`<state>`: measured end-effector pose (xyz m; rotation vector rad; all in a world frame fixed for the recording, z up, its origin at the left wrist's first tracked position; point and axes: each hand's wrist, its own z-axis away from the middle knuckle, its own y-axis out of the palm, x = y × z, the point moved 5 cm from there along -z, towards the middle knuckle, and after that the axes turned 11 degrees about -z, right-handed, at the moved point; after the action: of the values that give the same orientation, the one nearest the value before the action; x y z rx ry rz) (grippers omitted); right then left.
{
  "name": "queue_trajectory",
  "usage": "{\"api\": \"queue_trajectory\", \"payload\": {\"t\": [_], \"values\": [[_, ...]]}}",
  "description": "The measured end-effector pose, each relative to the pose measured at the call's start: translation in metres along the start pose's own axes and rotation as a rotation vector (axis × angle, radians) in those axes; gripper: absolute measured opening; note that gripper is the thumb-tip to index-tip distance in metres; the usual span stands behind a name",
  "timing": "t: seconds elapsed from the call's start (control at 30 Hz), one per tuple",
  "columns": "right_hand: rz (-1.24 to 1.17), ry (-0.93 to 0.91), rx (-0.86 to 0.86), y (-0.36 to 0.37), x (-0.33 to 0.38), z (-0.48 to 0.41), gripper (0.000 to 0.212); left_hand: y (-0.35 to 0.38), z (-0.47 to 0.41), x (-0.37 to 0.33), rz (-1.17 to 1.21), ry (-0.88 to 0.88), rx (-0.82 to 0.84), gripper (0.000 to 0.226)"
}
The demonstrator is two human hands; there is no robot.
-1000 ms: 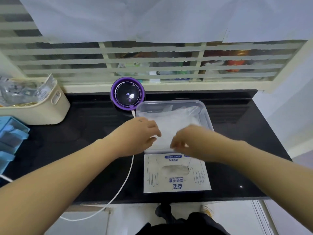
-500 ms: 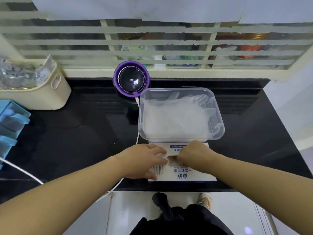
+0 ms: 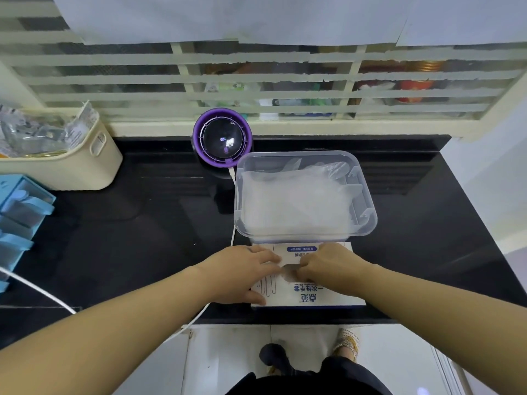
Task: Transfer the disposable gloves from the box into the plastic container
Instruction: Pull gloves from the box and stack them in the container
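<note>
drawing from the box wants one hand bracing. our left hand lies flat on it, fingers straight and close together beside the slot. our right hand curls its fingers at the slot; we cannot tell whether they pinch anything. let us pinch few and lift slowly. the container, heaped with gloves, sits just beyond the fingers.

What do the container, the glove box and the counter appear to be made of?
Container: clear, slightly frosted plastic; the gloves show through its walls.
Glove box: likely thin printed cardboard, matte white with blue print.
Counter: black polished stone or a look-alike; it gives glossy reflections.
</note>
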<state>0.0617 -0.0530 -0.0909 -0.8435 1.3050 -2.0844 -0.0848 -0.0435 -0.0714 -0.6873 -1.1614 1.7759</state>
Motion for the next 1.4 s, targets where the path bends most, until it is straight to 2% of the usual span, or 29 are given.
{"api": "queue_trajectory", "payload": {"t": [0.13,0.23,0.33,0.5,0.57,0.63,0.73,0.8,0.87,0.93,1.03,1.13,1.17,1.23,1.27,1.3,1.33,1.4], "values": [[0.085,0.014,-0.001,0.004,-0.001,-0.007,0.022,0.001,0.0,0.0,0.013,-0.006,0.007,0.068],[0.059,0.021,-0.096,0.004,-0.006,-0.002,0.01,0.002,0.0,0.001,0.015,-0.017,0.015,0.067],[0.001,0.001,-0.272,-0.006,-0.006,0.007,0.03,0.001,0.0,0.0,0.018,-0.023,0.01,0.067],[-0.107,-0.077,-0.471,-0.02,0.014,0.003,0.037,-0.003,0.0,0.0,0.022,-0.036,0.005,0.066],[-0.178,-0.03,-0.571,-0.032,0.018,0.007,0.03,-0.006,0.0,-0.001,0.017,-0.044,0.007,0.065],[-0.289,0.039,-0.7,-0.053,0.022,0.018,0.007,-0.005,0.001,-0.001,0.016,-0.075,0.039,0.067],[-0.487,0.07,-0.879,-0.097,0.023,0.038,0.024,-0.003,0.002,0.002,0.036,-0.142,0.1,0.063],[-0.514,0.08,-0.923,-0.126,0.02,0.045,0.026,-0.006,0.003,0.001,0.019,-0.14,0.157,0.063],[-0.509,0.115,-0.913,-0.148,0.011,0.049,0.02,-0.018,0.005,0.0,0.167,-0.145,0.129,0.063],[-0.478,0.153,-0.886,-0.166,0.004,0.052,0.019,-0.037,0.012,0.004,0.418,-0.192,0.066,0.054],[-0.423,0.199,-0.837,-0.187,-0.002,0.059,0.02,-0.069,0.029,0.019,0.895,-0.244,0.01,0.039],[-0.356,0.151,-0.796,-0.204,-0.002,0.066,0.017,-0.098,0.044,0.036,1.369,-0.195,-0.04,0.041],[-0.312,0.121,-0.787,-0.209,0.0,0.067,0.015,-0.103,0.047,0.041,1.547,-0.16,-0.064,0.046],[-0.176,0.056,-0.775,-0.217,0.003,0.065,0.011,-0.116,0.048,0.05,1.859,-0.04,-0.126,0.079],[-0.111,0.026,-0.767,-0.218,0.005,0.064,0.009,-0.119,0.046,0.053,1.95,0.016,-0.148,0.095],[-0.056,0.0,-0.755,-0.219,0.006,0.062,0.009,-0.125,0.043,0.055,2.0,0.061,-0.176,0.1],[-0.011,-0.024,-0.745,-0.219,0.006,0.061,0.009,-0.13,0.039,0.056,2.021,0.069,-0.21,0.097],[0.044,-0.049,-0.718,-0.221,0.005,0.06,0.01,-0.139,0.026,0.06,1.962,-0.032,-0.304,0.072]]}}
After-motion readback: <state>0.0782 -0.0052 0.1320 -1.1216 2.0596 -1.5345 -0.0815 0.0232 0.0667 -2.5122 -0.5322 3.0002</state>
